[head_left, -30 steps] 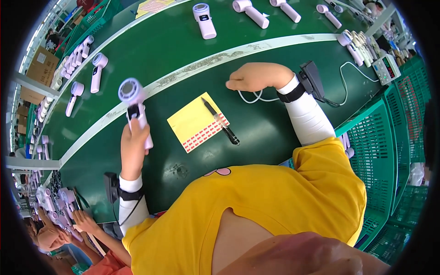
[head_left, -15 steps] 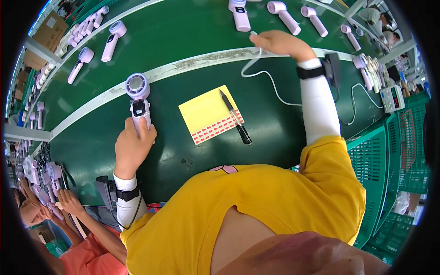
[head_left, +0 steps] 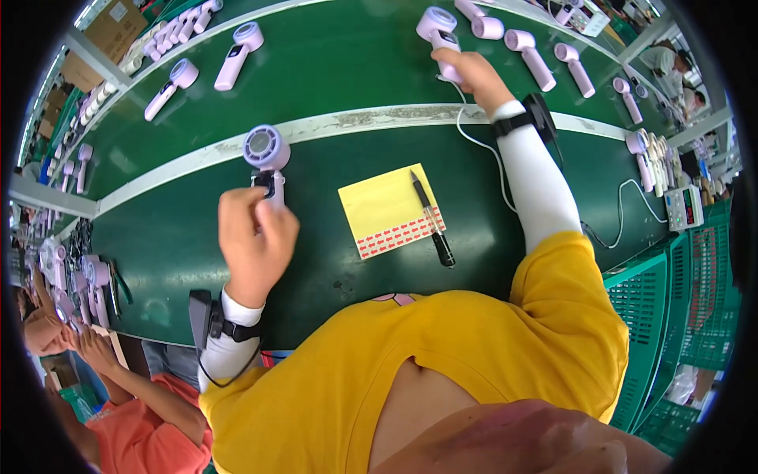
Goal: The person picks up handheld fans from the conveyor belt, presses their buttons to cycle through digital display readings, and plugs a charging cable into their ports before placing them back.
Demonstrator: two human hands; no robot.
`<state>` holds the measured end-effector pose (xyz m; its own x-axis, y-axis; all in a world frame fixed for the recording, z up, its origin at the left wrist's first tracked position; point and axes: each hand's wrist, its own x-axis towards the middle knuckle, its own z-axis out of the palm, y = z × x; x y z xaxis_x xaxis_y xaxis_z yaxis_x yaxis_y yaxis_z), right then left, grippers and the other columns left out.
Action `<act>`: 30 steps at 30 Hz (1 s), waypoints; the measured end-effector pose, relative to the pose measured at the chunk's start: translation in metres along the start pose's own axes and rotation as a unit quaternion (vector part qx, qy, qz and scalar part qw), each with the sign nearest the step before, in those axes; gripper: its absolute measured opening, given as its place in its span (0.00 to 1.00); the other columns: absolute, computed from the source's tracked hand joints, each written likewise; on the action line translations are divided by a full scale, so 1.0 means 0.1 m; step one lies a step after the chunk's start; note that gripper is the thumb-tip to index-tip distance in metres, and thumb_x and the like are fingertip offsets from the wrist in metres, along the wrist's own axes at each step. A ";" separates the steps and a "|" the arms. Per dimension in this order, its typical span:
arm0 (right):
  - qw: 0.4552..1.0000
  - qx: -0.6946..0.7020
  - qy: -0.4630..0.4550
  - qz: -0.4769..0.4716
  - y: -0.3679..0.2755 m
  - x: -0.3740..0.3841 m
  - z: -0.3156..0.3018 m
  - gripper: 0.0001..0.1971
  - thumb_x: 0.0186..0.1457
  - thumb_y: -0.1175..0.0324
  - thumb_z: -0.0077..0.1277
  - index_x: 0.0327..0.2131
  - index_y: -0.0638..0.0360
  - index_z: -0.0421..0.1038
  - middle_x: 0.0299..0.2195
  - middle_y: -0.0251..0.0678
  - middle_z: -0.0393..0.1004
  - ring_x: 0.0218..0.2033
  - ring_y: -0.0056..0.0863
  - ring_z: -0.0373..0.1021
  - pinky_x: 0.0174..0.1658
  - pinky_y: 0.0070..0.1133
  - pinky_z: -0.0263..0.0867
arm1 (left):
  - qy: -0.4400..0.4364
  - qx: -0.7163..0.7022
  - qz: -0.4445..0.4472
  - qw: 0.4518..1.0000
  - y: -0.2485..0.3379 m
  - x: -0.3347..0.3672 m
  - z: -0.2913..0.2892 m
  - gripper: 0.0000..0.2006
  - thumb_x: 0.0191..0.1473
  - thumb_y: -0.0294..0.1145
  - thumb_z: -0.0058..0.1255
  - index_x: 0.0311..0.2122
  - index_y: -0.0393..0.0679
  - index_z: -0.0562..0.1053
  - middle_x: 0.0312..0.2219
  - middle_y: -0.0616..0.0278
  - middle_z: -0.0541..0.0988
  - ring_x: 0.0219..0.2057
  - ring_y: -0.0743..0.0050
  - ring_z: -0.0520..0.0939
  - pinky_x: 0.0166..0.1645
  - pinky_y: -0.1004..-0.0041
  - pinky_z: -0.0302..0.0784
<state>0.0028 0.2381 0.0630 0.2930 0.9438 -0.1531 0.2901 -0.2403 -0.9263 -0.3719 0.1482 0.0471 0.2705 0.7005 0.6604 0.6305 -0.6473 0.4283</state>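
Green bench, lilac handheld fans laid out in rows.
My left hand (head_left: pixel 254 237) grips one fan (head_left: pixel 267 158) upright near me; my right hand (head_left: pixel 472 73) seems closed on a far fan (head_left: pixel 439 30). Overreaching could snag the white cable (head_left: pixel 482 146).

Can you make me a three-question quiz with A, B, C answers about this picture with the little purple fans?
1. Where does the black pen lie?
A. on the yellow sheet
B. in a green crate
C. on the floor

2. What colour is the table?
A. red
B. white
C. green

3. What is the left hand doing?
A. lying flat
B. gripping a fan by its handle
C. holding the pen

Answers: 1 A, the pen rests along the sheet's right edge. 2 C, the top is dark green. 3 B, the fingers wrap its handle.
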 end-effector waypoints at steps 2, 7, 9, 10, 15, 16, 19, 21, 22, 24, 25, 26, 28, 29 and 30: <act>0.988 -0.012 0.030 -0.153 -0.11 -0.46 0.36 0.22 0.41 0.51 0.52 0.30 0.63 0.67 0.21 0.28 0.65 0.21 0.16 0.59 0.26 0.16 0.57 | -0.054 -0.147 0.040 0.987 0.14 0.09 0.06 0.11 0.42 0.24 0.48 0.34 0.34 0.65 0.26 0.51 0.68 0.25 0.62 0.72 0.29 0.74 0.68; 0.975 0.063 0.058 -0.204 -0.36 -1.42 1.09 0.17 0.54 0.56 0.42 0.30 0.64 0.66 0.20 0.30 0.64 0.22 0.16 0.60 0.25 0.16 0.57 | -0.136 -0.479 -0.124 0.858 0.59 0.45 0.47 0.13 0.45 0.25 0.47 0.37 0.34 0.63 0.27 0.56 0.68 0.26 0.74 0.73 0.30 0.77 0.69; 0.962 0.033 0.068 -0.263 -0.38 -1.45 1.02 0.16 0.54 0.57 0.41 0.31 0.64 0.66 0.20 0.31 0.65 0.22 0.18 0.61 0.26 0.17 0.58 | -0.179 -0.598 -0.237 0.744 0.70 0.54 0.50 0.14 0.47 0.27 0.47 0.39 0.34 0.61 0.29 0.58 0.68 0.26 0.79 0.73 0.31 0.78 0.70; 0.945 0.003 0.072 -0.319 -0.38 -1.44 0.97 0.15 0.55 0.59 0.40 0.31 0.64 0.66 0.21 0.33 0.66 0.23 0.21 0.62 0.26 0.18 0.58 | -0.179 -0.596 -0.235 0.747 0.71 0.53 0.49 0.14 0.47 0.27 0.47 0.39 0.34 0.61 0.29 0.58 0.68 0.26 0.79 0.73 0.31 0.78 0.70; 0.766 -0.446 0.331 -0.325 0.00 -0.52 0.24 0.14 0.51 0.60 0.43 0.32 0.62 0.68 0.29 0.44 0.70 0.31 0.41 0.67 0.32 0.30 0.63 | -0.169 -0.550 -0.246 0.780 0.88 0.37 0.43 0.15 0.48 0.27 0.47 0.39 0.34 0.58 0.31 0.58 0.68 0.26 0.82 0.72 0.31 0.78 0.70; 0.756 -0.505 0.320 -0.267 0.15 -0.47 0.20 0.14 0.50 0.60 0.44 0.31 0.63 0.68 0.28 0.44 0.70 0.32 0.42 0.67 0.33 0.32 0.63 | -0.171 -0.560 -0.223 0.779 0.90 0.32 0.42 0.16 0.48 0.26 0.47 0.39 0.34 0.58 0.32 0.58 0.68 0.27 0.81 0.72 0.31 0.78 0.70; 0.710 -0.579 0.315 -0.249 0.32 -0.35 0.21 0.13 0.51 0.62 0.43 0.29 0.63 0.68 0.27 0.42 0.69 0.31 0.40 0.67 0.32 0.30 0.63 | -0.163 -0.561 -0.161 0.796 0.88 0.27 0.46 0.16 0.47 0.25 0.48 0.40 0.34 0.58 0.32 0.58 0.68 0.27 0.81 0.72 0.30 0.78 0.70; 0.645 -0.620 0.314 -0.319 0.28 -0.41 0.29 0.11 0.52 0.63 0.42 0.27 0.62 0.67 0.26 0.38 0.69 0.28 0.34 0.66 0.29 0.25 0.63 | -0.147 -0.541 -0.097 0.822 0.86 0.21 0.48 0.17 0.47 0.24 0.48 0.40 0.34 0.57 0.32 0.58 0.68 0.27 0.81 0.72 0.30 0.78 0.70; 0.646 -0.619 0.311 -0.319 0.24 -0.41 0.30 0.11 0.52 0.63 0.42 0.27 0.62 0.67 0.26 0.38 0.69 0.28 0.34 0.66 0.29 0.25 0.63 | -0.147 -0.540 -0.100 0.823 0.86 0.21 0.47 0.17 0.47 0.24 0.48 0.40 0.34 0.57 0.32 0.58 0.68 0.27 0.81 0.72 0.30 0.78 0.70; 0.967 0.174 0.065 -0.173 -0.09 -0.51 0.26 0.09 0.53 0.66 0.43 0.29 0.62 0.65 0.24 0.32 0.67 0.24 0.21 0.64 0.25 0.14 0.58 | -0.144 -0.537 -0.087 0.827 0.84 0.24 0.47 0.17 0.47 0.24 0.48 0.40 0.35 0.58 0.32 0.58 0.68 0.28 0.81 0.72 0.30 0.78 0.71; 0.947 0.244 -0.025 -0.208 -0.25 -0.65 0.21 0.08 0.53 0.66 0.44 0.30 0.62 0.64 0.23 0.30 0.65 0.21 0.18 0.61 0.24 0.12 0.55 | -0.143 -0.536 -0.083 0.828 0.84 0.24 0.47 0.17 0.47 0.24 0.48 0.40 0.35 0.58 0.32 0.58 0.68 0.28 0.81 0.72 0.30 0.78 0.71; 0.912 0.313 -0.117 -0.238 -0.40 -0.82 0.18 0.08 0.53 0.67 0.44 0.31 0.62 0.63 0.21 0.28 0.64 0.19 0.14 0.59 0.22 0.10 0.53 | -0.142 -0.535 -0.088 0.828 0.84 0.23 0.47 0.17 0.47 0.24 0.48 0.40 0.35 0.58 0.32 0.58 0.68 0.28 0.81 0.72 0.30 0.78 0.71; 0.919 0.255 -0.016 -0.300 -0.68 -1.21 0.39 0.10 0.54 0.65 0.44 0.31 0.63 0.65 0.20 0.27 0.62 0.18 0.13 0.56 0.22 0.10 0.52 | -0.162 -0.536 -0.096 0.823 0.86 0.23 0.45 0.17 0.47 0.25 0.49 0.40 0.35 0.58 0.31 0.58 0.69 0.28 0.80 0.73 0.30 0.77 0.71; 0.919 0.257 -0.016 -0.298 -0.71 -1.30 0.41 0.10 0.54 0.65 0.44 0.31 0.63 0.65 0.20 0.27 0.62 0.18 0.13 0.56 0.22 0.10 0.52 | -0.172 -0.536 -0.098 0.821 0.87 0.23 0.44 0.17 0.47 0.25 0.49 0.40 0.34 0.58 0.30 0.59 0.69 0.28 0.80 0.73 0.30 0.77 0.71; 0.908 0.222 -0.026 -0.354 -0.73 -1.38 0.43 0.13 0.54 0.62 0.42 0.34 0.64 0.64 0.24 0.29 0.64 0.24 0.16 0.59 0.27 0.13 0.55 | -0.174 -0.535 -0.100 0.821 0.88 0.20 0.42 0.17 0.47 0.25 0.49 0.40 0.34 0.58 0.30 0.59 0.69 0.28 0.80 0.73 0.30 0.77 0.71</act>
<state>-0.0977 0.1353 0.1366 0.1300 0.8382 0.5296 -0.0096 0.5352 -0.8447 -0.2802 0.1179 0.0717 0.5481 0.7477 0.3748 -0.2616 -0.2724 0.9260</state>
